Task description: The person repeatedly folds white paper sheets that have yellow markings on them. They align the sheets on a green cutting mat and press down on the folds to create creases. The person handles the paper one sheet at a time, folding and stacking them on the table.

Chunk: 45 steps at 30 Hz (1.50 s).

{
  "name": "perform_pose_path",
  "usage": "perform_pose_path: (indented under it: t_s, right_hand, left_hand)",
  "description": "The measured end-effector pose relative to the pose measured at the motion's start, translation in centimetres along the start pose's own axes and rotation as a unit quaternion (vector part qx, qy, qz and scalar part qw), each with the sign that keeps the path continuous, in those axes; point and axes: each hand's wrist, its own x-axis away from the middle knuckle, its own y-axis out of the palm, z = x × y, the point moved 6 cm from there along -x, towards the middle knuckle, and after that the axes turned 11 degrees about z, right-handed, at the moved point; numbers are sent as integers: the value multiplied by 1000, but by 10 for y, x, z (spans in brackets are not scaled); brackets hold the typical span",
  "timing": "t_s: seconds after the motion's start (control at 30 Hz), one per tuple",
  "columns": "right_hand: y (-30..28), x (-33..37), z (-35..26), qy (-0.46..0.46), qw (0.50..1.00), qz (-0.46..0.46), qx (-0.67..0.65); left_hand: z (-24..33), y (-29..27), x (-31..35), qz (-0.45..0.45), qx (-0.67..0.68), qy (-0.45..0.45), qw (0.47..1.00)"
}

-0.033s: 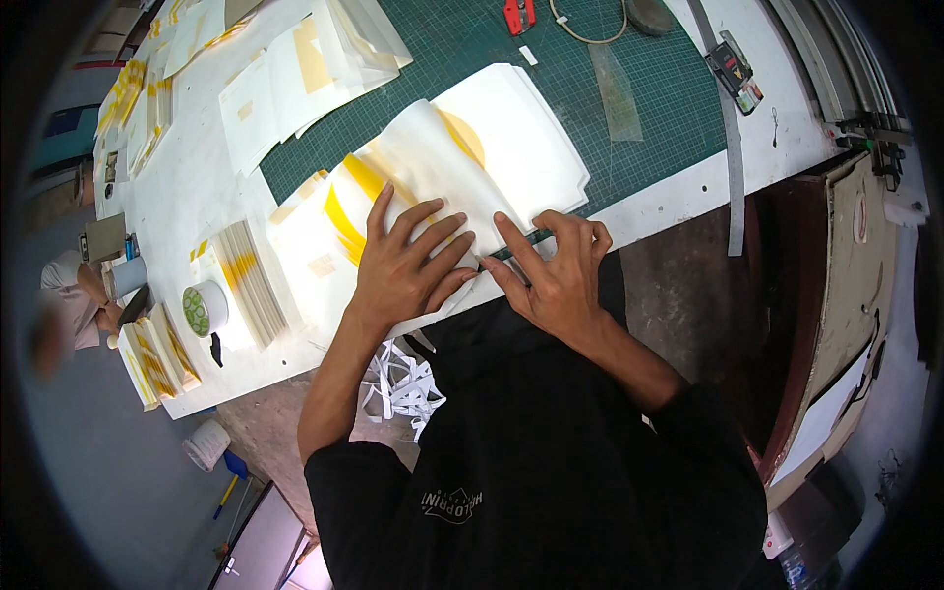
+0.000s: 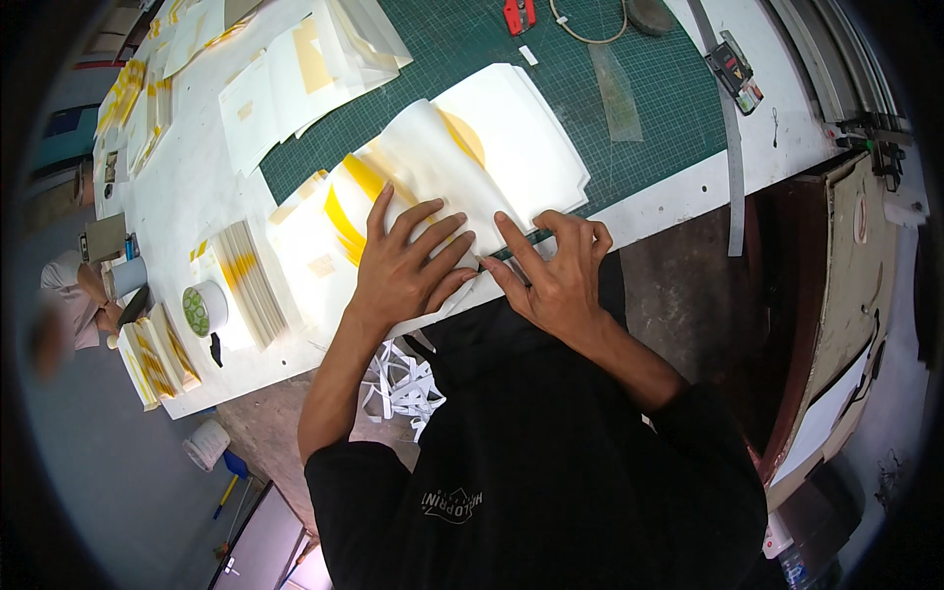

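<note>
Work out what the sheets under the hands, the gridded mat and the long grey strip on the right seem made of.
Sheets: likely paper, smooth, as one thin page bends in a soft curl. Mat: probably plastic or rubber, matt, judging by its even green surface and fine grid. Strip: perhaps metal, dull, from its grey colour and crisp edges; plastic remains possible.

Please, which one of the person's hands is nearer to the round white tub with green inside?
The left. The left hand lies spread on yellow-printed sheets, to the right of the tub; the right hand is farther right, beyond the left one.
</note>
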Motion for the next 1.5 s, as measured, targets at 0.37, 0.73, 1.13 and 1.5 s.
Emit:
perform_pose_path:
  t_s: [0.37,0.73,1.13,1.5]
  right_hand:
    - [2,-4,7,15,1000,-16,14]
    - [2,-4,12,25,999,-10,22]
    - [-11,4,28,-19,998,-61,0]
    - [-10,8,30,-27,997,-78,7]
  left_hand:
    - [0,2,-2,-24,0,-3,1000]
    - [0,2,-4,-35,-6,-6,999]
    - [0,2,-3,-35,-9,-4,999]
    - [-1,5,1,-40,0,-11,999]
